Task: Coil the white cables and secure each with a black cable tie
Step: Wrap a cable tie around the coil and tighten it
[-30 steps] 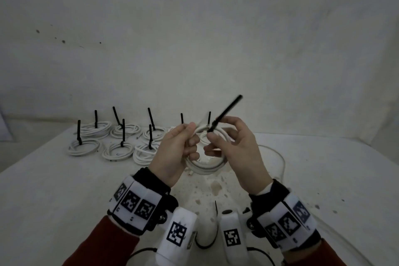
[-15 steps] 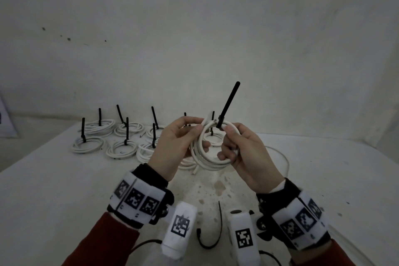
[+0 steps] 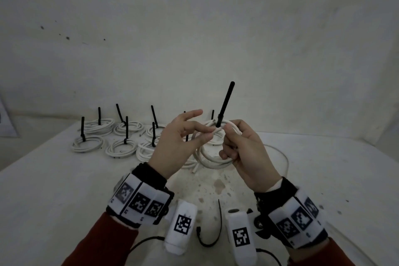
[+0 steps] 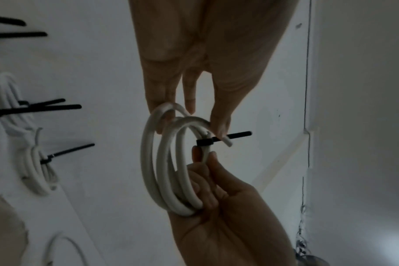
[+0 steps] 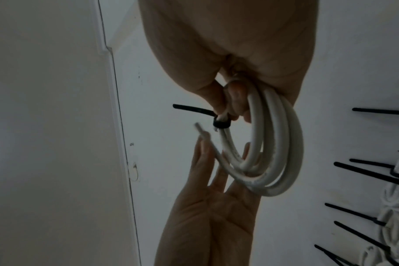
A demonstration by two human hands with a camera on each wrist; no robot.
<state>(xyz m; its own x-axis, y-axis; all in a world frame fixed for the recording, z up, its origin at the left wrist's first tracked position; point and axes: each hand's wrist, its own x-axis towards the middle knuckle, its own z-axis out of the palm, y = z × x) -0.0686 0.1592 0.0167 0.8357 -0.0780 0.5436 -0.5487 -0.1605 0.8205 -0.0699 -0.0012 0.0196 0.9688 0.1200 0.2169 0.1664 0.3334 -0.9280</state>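
Since a moment ago the left hand [image 3: 179,142] has spread its fingers, touching the white cable coil [image 3: 212,157] held over the table [image 3: 54,190]; its wrist view shows straight fingertips at the loops; the other shows the right hand [image 5: 230,59] gripping the coil beside the black cable tie [image 5: 219,122].

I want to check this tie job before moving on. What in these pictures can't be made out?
- Whether the black cable tie binds every loop of the white coiled cable: the right hand grips there, all views.
- Left hand grip on the loose cable end: blurred, right wrist view.
- The tied coils on the table: too small, head view; cut off in wrist views.
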